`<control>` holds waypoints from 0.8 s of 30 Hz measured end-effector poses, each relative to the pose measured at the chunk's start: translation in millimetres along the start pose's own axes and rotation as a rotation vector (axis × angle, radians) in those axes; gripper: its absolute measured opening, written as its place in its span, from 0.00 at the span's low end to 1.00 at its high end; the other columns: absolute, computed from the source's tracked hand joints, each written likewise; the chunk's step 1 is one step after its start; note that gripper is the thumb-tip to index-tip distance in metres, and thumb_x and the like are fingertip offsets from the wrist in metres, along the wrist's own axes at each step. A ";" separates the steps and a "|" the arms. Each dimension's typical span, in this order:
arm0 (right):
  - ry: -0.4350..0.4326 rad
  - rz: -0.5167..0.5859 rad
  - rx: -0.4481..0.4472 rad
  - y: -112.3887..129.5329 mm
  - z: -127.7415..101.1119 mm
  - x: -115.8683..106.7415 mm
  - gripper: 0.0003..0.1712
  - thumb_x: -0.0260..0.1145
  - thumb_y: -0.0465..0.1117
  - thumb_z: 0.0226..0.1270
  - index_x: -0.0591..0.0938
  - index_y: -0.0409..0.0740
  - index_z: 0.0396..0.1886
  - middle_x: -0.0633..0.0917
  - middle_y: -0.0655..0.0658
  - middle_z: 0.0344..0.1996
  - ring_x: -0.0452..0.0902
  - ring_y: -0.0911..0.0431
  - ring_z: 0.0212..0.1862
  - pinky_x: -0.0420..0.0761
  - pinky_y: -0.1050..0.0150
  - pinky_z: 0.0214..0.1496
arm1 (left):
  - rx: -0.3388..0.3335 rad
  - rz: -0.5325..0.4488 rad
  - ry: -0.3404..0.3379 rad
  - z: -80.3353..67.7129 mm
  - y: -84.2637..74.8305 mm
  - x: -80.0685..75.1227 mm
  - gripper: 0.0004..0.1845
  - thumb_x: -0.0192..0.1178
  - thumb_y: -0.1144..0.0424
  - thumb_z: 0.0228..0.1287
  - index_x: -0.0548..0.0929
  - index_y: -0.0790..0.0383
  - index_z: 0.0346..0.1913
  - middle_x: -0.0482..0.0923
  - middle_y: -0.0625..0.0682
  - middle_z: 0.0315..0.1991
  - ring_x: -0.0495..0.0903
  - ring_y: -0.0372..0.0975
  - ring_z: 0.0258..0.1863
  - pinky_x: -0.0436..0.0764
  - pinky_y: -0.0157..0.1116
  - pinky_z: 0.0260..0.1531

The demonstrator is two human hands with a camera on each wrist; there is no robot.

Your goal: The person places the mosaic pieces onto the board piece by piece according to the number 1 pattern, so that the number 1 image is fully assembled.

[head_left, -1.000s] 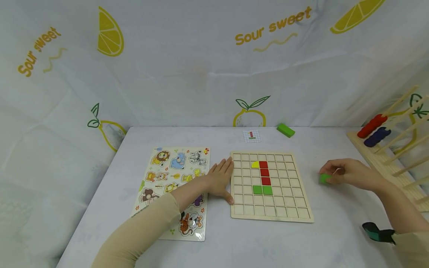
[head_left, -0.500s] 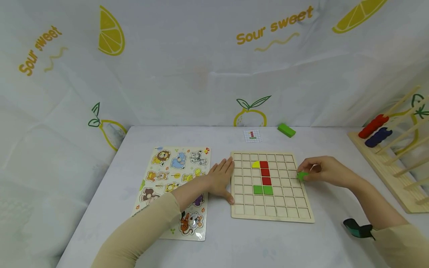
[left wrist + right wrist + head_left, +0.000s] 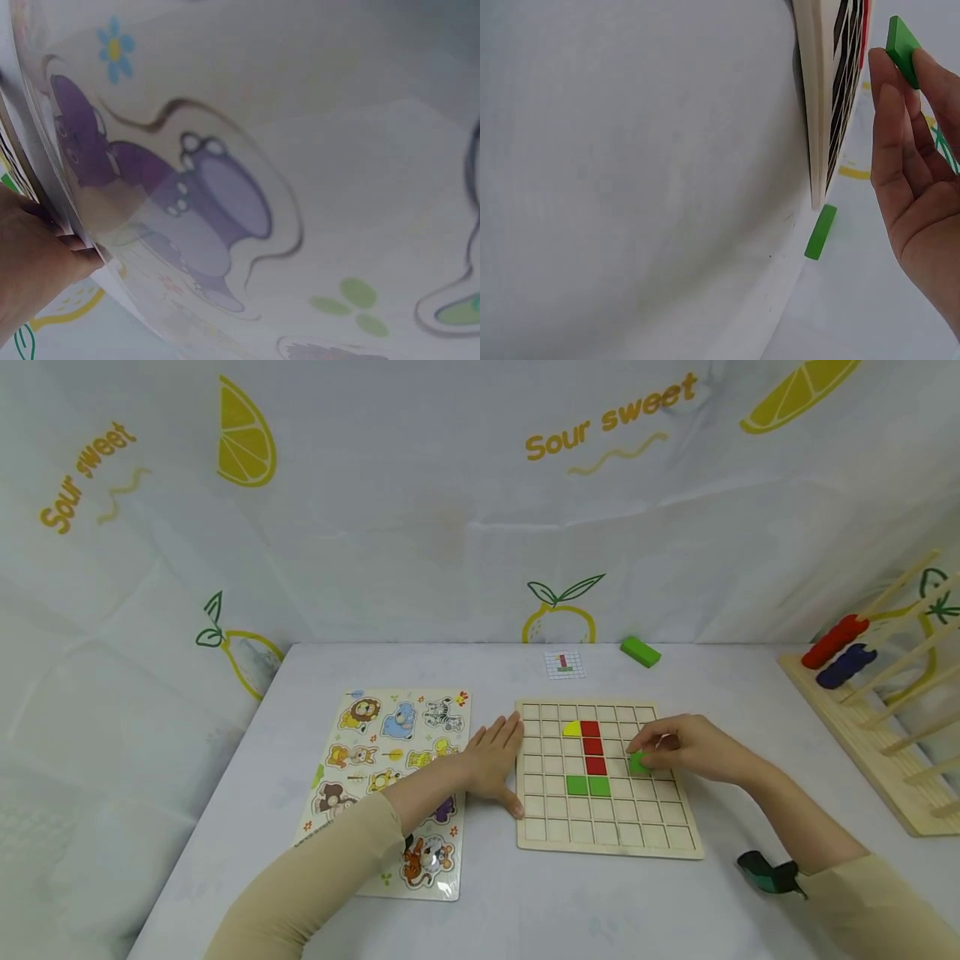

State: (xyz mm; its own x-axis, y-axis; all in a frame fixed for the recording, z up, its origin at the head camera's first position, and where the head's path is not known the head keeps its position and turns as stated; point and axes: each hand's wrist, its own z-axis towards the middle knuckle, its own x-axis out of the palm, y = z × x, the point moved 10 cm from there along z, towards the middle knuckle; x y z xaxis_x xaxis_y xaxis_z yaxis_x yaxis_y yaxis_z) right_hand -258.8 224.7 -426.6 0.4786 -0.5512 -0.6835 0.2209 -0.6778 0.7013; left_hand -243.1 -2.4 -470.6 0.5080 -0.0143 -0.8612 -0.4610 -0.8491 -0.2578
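My right hand (image 3: pixel 690 747) pinches a small flat green square tile (image 3: pixel 903 51) between thumb and fingertips, over the right part of a wooden grid board (image 3: pixel 555 831). In the head view the tile overlaps the board's squares, to the right of the red column. On the board lie a yellow quarter-round piece (image 3: pixel 572 728), a column of red squares (image 3: pixel 592 747) and two green squares (image 3: pixel 588 786) below. My left hand (image 3: pixel 493 762) lies flat with fingers spread, its fingertips and thumb at the board's left edge.
Under my left forearm lies an animal picture puzzle (image 3: pixel 397 793). Behind the board are a small printed pattern card (image 3: pixel 564 665) and a green block (image 3: pixel 640 652). A wooden rack (image 3: pixel 862 735) with red and blue pieces on its rods stands at the right edge of the table.
My right hand has carried the green tile leftward, from the table right of the board to above the grid. My left hand has stayed in place.
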 end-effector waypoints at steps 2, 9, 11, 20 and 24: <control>0.016 0.010 -0.007 1.7 1.8 4.8 0.08 0.71 0.39 0.62 0.87 0.49 0.41 0.87 0.49 0.35 0.75 0.64 0.32 0.77 0.72 0.35 | 0.000 0.003 -0.003 0.3 0.2 0.3 0.72 0.71 0.34 0.46 0.34 0.63 0.79 0.24 0.56 0.81 0.30 0.49 0.82 0.40 0.49 0.81; 0.059 0.034 -0.037 8.6 5.9 18.8 0.08 0.71 0.39 0.61 0.87 0.48 0.40 0.86 0.50 0.33 0.76 0.65 0.34 0.79 0.72 0.37 | 0.000 0.008 -0.008 -1.1 -1.1 -1.2 0.72 0.72 0.34 0.45 0.35 0.63 0.79 0.25 0.56 0.82 0.31 0.50 0.82 0.41 0.49 0.81; 0.062 0.025 -0.043 9.3 6.9 21.8 0.07 0.71 0.39 0.61 0.87 0.49 0.39 0.86 0.51 0.33 0.76 0.65 0.34 0.79 0.72 0.37 | 0.001 0.010 -0.007 -1.0 -1.0 -0.8 0.72 0.71 0.34 0.45 0.35 0.63 0.79 0.25 0.56 0.82 0.31 0.49 0.82 0.41 0.49 0.81; 0.085 0.003 -0.037 8.4 9.8 29.7 0.04 0.71 0.38 0.61 0.86 0.50 0.35 0.84 0.52 0.28 0.76 0.64 0.32 0.79 0.71 0.35 | 0.001 0.012 -0.004 -1.6 -1.4 -0.8 0.72 0.71 0.34 0.46 0.35 0.63 0.79 0.25 0.56 0.82 0.31 0.49 0.82 0.41 0.49 0.81; 0.095 -0.010 -0.030 9.7 10.2 31.8 0.03 0.72 0.39 0.60 0.86 0.49 0.35 0.84 0.53 0.27 0.76 0.64 0.31 0.79 0.72 0.35 | 0.003 0.007 -0.001 -2.3 -2.0 -1.1 0.71 0.71 0.34 0.46 0.35 0.63 0.79 0.25 0.56 0.82 0.30 0.50 0.82 0.41 0.49 0.81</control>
State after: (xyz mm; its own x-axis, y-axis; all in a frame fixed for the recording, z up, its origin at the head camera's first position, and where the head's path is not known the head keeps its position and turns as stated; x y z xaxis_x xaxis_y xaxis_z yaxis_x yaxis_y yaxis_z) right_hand -250.1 195.7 -443.6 0.5540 -0.4948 -0.6695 0.2506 -0.6678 0.7009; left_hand -241.0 -1.9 -468.1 0.5043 -0.0195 -0.8633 -0.4668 -0.8473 -0.2535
